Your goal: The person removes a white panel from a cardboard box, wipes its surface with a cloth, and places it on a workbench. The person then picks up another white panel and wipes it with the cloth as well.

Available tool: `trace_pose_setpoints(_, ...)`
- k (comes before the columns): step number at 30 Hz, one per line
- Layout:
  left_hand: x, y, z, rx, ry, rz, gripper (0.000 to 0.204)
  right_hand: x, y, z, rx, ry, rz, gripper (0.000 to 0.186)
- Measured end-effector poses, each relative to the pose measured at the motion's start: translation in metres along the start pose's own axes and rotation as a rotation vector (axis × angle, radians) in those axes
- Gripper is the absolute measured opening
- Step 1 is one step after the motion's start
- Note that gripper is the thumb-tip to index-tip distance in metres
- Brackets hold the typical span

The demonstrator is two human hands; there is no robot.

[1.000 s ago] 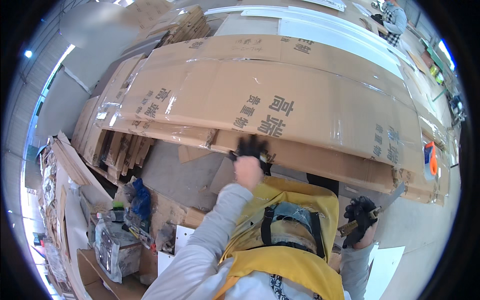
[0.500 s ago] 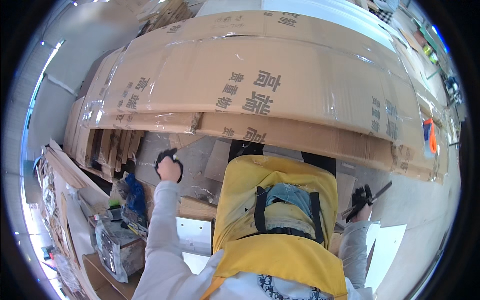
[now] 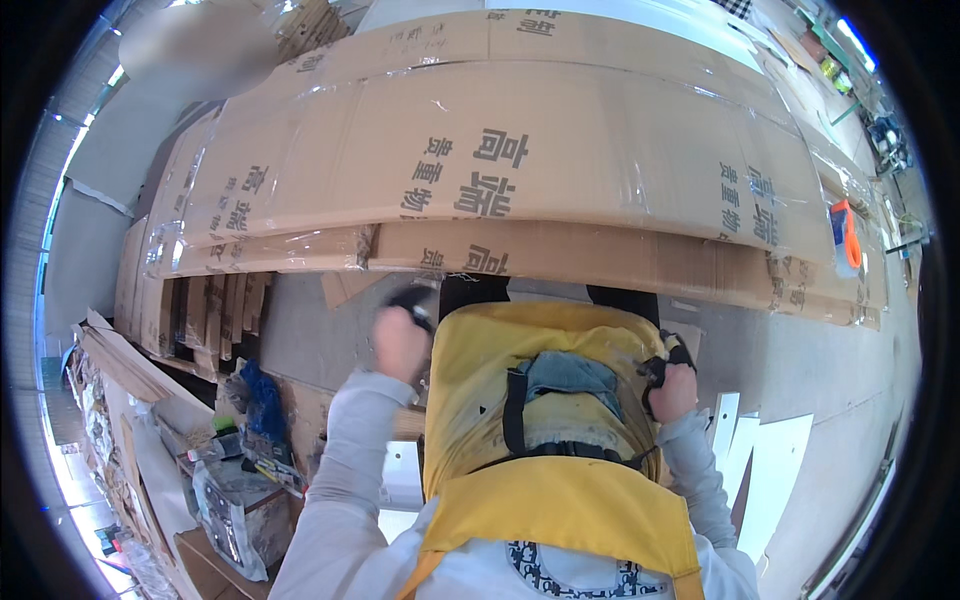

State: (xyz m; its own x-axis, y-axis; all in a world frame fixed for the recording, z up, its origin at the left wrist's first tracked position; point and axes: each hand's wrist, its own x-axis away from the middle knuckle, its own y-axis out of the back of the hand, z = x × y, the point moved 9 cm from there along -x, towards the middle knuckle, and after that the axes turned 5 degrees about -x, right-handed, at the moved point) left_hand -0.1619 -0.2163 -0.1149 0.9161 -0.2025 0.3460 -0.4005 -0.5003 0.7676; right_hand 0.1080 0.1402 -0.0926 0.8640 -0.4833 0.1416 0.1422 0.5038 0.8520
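My left hand (image 3: 402,338), in a dark fingerless glove, is beside the left edge of my yellow apron (image 3: 470,390). Motion smears its fingers, so its grip is unclear. At the apron's right edge my right hand (image 3: 674,385), in a black glove, has its fingers curled inward, beside the apron's pocket. What it holds, if anything, I cannot make out. A blue-grey cloth (image 3: 572,380) sticks out of that pocket, which has a black strap. Just ahead lies a large stack of flat cardboard cartons (image 3: 600,140), wrapped in clear film.
An orange-and-blue hand tool (image 3: 848,240) rests on the cartons' right end. White panels (image 3: 782,465) lie to my right. Another white panel (image 3: 402,470) is at my left. Further left are a blue plastic bag (image 3: 264,400), a film-wrapped box (image 3: 235,510) and cardboard strips (image 3: 130,360).
My right hand has come in from the right to the apron's edge; the long dark tool it held no longer shows clearly. My left hand has moved right, toward the apron.
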Motion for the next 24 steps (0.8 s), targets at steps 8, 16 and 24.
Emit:
trace_pose_setpoints(8, -0.046, -0.098, -0.035, 0.106, 0.056, -0.137, 0.026, -0.03, -0.091, -0.093, -0.698, -0.278, 0.107, 0.033)
trace_pose_setpoints(16, -0.045, 0.002, 0.104, -0.641, 0.229, -0.258, 0.025, 0.011, 0.059, -0.106, -0.924, -0.428, -0.367, 0.04)
trace_pose_setpoints(24, 0.048, 0.021, -0.133, 0.731, -0.486, 0.184, 0.042, -0.025, 0.018, -0.104, -0.48, -0.305, -0.226, 0.046)
